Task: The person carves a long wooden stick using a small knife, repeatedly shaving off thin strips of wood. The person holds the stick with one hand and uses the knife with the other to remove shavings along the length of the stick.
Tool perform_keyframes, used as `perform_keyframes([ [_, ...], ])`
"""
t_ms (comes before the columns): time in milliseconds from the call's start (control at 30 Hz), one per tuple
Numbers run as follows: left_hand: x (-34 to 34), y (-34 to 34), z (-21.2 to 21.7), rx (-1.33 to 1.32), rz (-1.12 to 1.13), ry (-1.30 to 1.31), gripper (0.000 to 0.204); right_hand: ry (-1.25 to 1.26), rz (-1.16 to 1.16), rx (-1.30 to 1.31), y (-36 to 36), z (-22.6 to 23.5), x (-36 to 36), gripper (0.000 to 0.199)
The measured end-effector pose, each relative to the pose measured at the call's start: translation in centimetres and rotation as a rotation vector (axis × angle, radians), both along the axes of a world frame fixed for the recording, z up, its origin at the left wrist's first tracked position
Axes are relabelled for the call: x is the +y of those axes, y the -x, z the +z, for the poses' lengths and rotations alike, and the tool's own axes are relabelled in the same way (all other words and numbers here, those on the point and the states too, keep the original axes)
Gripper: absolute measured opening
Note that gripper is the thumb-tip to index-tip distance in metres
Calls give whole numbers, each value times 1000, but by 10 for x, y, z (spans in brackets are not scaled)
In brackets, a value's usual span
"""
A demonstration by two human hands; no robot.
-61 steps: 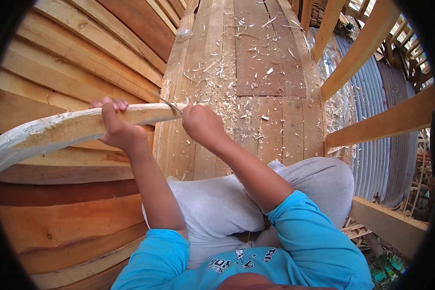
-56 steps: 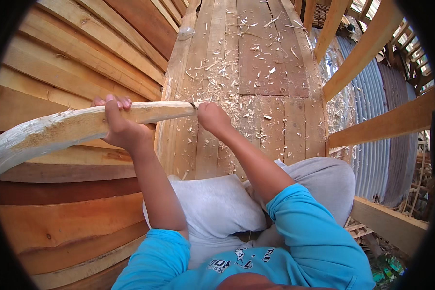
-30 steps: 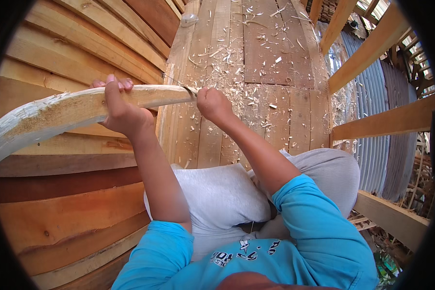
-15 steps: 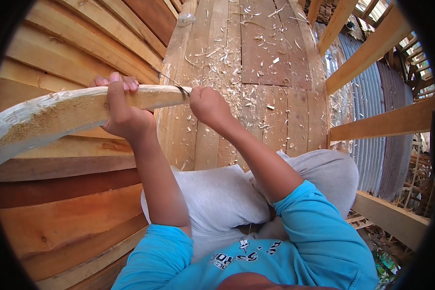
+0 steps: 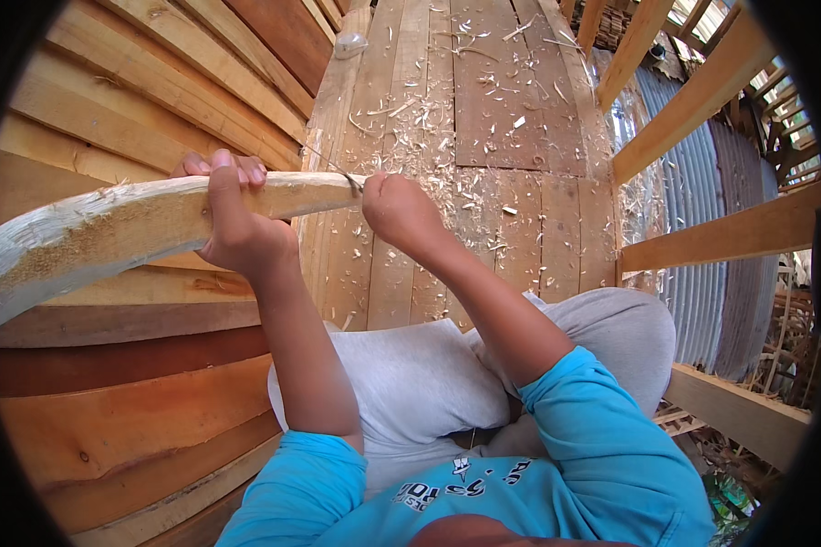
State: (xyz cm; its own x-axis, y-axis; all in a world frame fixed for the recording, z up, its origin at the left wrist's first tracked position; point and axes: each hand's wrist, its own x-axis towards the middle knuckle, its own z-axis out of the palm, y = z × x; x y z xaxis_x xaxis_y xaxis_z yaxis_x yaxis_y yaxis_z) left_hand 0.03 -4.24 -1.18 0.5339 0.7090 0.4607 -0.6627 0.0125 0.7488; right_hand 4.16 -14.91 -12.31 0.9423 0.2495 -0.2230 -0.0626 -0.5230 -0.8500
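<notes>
A long curved piece of pale wood [image 5: 109, 223], rough and fibrous along its upper edge, comes in from the left and narrows to an end near the middle. My left hand [image 5: 237, 210] is wrapped round it, thumb over the near face and fingertips showing on the far side. At the narrow end, my right hand [image 5: 401, 210] is closed in a fist round what looks like a knife [image 5: 336, 168]. Its thin dark blade slants across the tip of the wood, touching or very close to it. The fist hides the handle.
Wood shavings [image 5: 410, 118] litter the plank floor [image 5: 520, 214] ahead. A board wall [image 5: 128, 365] rises on the left. Wooden railings [image 5: 721, 228] run along the right, with corrugated metal sheets [image 5: 693, 283] beyond. A small clear plastic object [image 5: 350, 45] lies far ahead by the wall.
The whole view has shifted slightly, so the wood and both hands appear a little lower. Both grips stay the same, and the blade remains at the narrow end.
</notes>
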Motion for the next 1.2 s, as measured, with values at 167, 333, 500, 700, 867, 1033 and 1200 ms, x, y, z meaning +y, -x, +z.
perform_keyframes([
  [167,-13,-2,7,-14,-33,-25,22,38,-47,58,-12,-35,-12,51],
  [333,-1,3,-2,7,-30,-12,23,41,91,-4,2,11,1,48],
  [500,-6,-1,4,-15,-64,-9,21,104,61,-60,-7,-17,-16,49],
  [700,-17,-5,7,-30,-129,-36,21,119,53,-92,-28,-79,-25,44],
  [867,10,4,-1,-7,-79,-23,21,108,130,-42,2,19,4,34],
  [1033,5,-3,4,-32,-185,-47,21,304,278,-197,-30,-87,-32,49],
  [1200,12,1,0,-2,-128,-20,21,158,121,-71,-10,-24,3,33],
])
